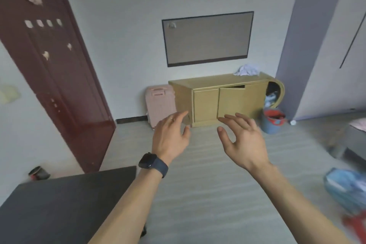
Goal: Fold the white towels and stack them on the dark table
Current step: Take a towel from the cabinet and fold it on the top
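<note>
The white towels (247, 70) lie as one crumpled heap on top of a tan cabinet (206, 103). They are at its right end, against the far wall, just below the lower right corner of a grey wall screen (208, 38). I cannot tell how many pieces are in the heap. They are well apart from the dark counter (59, 204), which fills my lower left corner.

Both my grips are raised in the air over the grey floor (208, 194), between the counter and the cabinet. The left grip (170, 136) is released, fingers spread and slightly bent, holding nothing. It has a ring on one finger and a dark watch (153, 164) on the wrist. The right grip (243, 138) is released too, fingers fanned forward and thumb out to the side, with nothing in it. The two are near each other but apart, and neither touches the towels or the counter.

On the cabinet front the right-hand door (231, 101) hangs slightly ajar. The rounded open end on the right holds some blue and dark cloth (272, 95). A pink suitcase (160, 103) stands just beside the cabinet's left side. A blue bucket (270, 127) with something red in it sits on the floor near the cabinet's right end. A dark red door (53, 65) slants across the left of my view. Beyond the counter a small dark cup-like thing (38, 173) lies on the floor. At the right edge I see a blurred blue bag (346, 186).
</note>
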Tool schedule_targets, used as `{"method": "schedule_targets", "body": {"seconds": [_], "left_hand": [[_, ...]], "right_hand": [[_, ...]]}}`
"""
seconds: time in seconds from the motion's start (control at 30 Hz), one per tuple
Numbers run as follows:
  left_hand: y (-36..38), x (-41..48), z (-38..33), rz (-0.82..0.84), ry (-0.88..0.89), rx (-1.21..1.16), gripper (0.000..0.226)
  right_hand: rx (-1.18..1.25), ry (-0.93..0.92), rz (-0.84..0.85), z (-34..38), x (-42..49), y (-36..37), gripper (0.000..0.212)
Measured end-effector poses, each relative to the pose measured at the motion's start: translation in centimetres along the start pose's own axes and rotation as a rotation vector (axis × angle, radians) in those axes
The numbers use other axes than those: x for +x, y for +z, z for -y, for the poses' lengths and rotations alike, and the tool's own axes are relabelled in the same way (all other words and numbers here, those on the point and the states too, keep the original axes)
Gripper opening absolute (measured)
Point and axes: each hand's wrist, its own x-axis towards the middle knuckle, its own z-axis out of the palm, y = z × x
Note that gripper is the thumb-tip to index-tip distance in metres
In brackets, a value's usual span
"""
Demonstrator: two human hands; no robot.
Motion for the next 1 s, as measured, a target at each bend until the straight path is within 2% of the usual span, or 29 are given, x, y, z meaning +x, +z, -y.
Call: {"method": "schedule_targets", "body": {"seconds": [0.27,0.47,0.77,1.0], "left_hand": [[9.7,10.8,-9.7,0.047,0.076,-0.057,0.048],[16.9,18.4,-12.6,0.081,0.125,-0.070,0.050],[29.3,33.6,-12.0,0.055,0.100,-0.107,0.050],[39.6,47.9,-9.5,0.122,0.102,-0.090,0.051]], "right_hand": [[-0.118,0.065,-0.112,-14.9,6.7,-5.1,0.039],[-0.180,0.094,-0.135,-23.8,13.0,-5.1,0.040],[-0.279,0.088,-0.107,-36.9,25.7,0.9,0.037],[-0.264,0.148,-0.105,-46.9,36.0,8.6,0.039]]}}
